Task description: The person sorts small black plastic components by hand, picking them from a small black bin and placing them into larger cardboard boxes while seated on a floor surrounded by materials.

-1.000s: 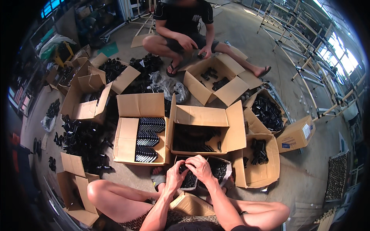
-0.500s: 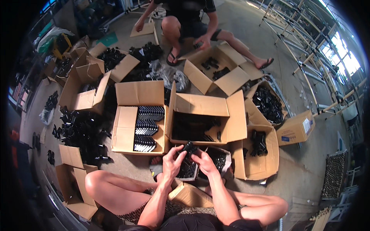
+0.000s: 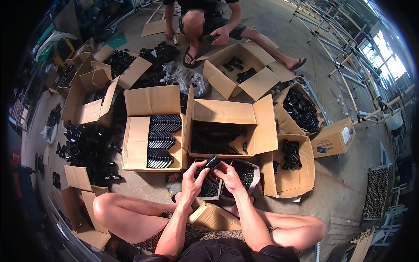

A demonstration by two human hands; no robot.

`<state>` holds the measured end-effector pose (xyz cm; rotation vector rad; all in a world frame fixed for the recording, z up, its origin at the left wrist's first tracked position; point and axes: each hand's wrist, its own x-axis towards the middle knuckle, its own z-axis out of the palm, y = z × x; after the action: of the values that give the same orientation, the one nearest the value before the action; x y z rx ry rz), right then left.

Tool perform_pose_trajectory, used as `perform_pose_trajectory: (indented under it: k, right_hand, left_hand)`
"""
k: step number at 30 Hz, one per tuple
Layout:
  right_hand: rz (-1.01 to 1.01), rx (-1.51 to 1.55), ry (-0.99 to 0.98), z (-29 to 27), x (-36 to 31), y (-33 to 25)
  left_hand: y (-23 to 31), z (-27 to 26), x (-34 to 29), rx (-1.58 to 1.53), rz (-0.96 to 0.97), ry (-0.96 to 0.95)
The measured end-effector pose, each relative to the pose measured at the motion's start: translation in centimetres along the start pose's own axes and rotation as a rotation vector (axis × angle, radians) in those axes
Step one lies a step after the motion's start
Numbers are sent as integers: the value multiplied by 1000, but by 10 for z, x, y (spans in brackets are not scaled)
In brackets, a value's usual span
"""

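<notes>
Between my two hands is a small black tubular part (image 3: 212, 162), held tilted in front of me. My left hand (image 3: 193, 178) grips its left side with thumb and fingers. On the other end, my right hand (image 3: 229, 176) has its fingers closed round the part. Just below the hands stand two small boxes of tiny black pieces (image 3: 210, 188), partly hidden by my fingers. Beyond them is an open carton (image 3: 223, 112) with black parts inside. To its left, another carton (image 3: 135, 144) holds neat stacked rows of black parts (image 3: 163, 137).
Loose black parts (image 3: 87, 146) lie heaped on the floor at left. At right are a carton with a few parts (image 3: 289, 185) and a closed carton (image 3: 334, 139). Across from me a person (image 3: 205, 26) sits by an open carton (image 3: 262, 85), holding a black piece.
The black part has turned in my fingers and now lies more lengthwise across them. My view has shifted slightly. The other person's arms have moved lower.
</notes>
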<state>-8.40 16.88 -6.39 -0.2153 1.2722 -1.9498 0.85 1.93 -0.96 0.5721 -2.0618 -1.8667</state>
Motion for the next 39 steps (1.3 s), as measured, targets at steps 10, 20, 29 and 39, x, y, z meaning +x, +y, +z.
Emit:
perform_pose_trajectory:
  k: [10,20,29,39]
  right_hand:
    - [-80,-453,213,3,4,-2]
    - [-15,-646,211,12,-1,-34]
    - [299,-1368,430,-129,-34,87]
    - [214,-1503,417,-105,-35,102]
  left_hand:
    - [-24,3,2,-64,-49,-40]
    - [-38,7,0,-393,-293,12]
    - [-36,11,5,-731,-381,83]
    - [-40,14,-5,-644,-425,111]
